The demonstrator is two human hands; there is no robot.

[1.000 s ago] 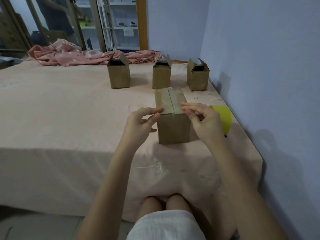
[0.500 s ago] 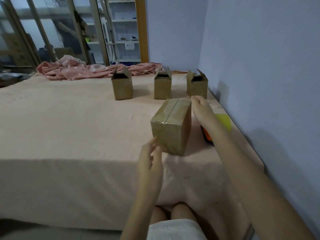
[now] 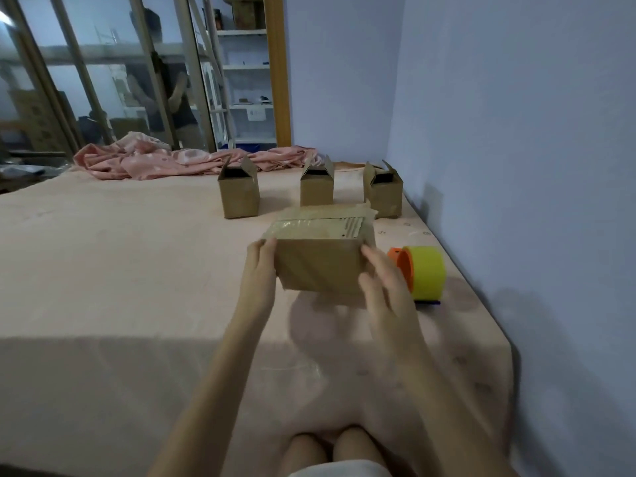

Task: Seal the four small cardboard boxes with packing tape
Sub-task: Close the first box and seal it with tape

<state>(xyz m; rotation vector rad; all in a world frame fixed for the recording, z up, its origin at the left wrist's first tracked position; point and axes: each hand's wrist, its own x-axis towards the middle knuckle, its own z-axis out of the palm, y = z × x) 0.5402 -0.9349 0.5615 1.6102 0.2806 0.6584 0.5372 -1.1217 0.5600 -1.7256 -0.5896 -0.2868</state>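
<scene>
Item: taped box [image 3: 318,266]. Half a second ago it stood tilted on the bed with only the right hand near its far corner and the left hand short of it; now it sits between both hands, turned so a long side faces the person, apparently lifted a little off the bed cover [image 3: 120,270] (its shadow lies below it). A glossy strip of tape runs across its top. Judgement: this box looks sealed on that face and is being turned for checking or set aside, so one of four is done or nearly so.

Grip: left hand [image 3: 260,273] is pressed flat against the box's left end, fingers straight. Right hand [image 3: 382,280] is against the right end, fingers extended along the near corner; whether the thumb wraps behind cannot be told. The box is carried by pressure between the two palms.

Item: three open boxes, flaps up, in a row beyond: left box [image 3: 240,192], middle box [image 3: 316,187], right box [image 3: 383,192]. Untaped.

Item: tape dispenser [image 3: 421,271], yellow roll, orange hub, on the bed just right of the right hand, untouched.
</scene>
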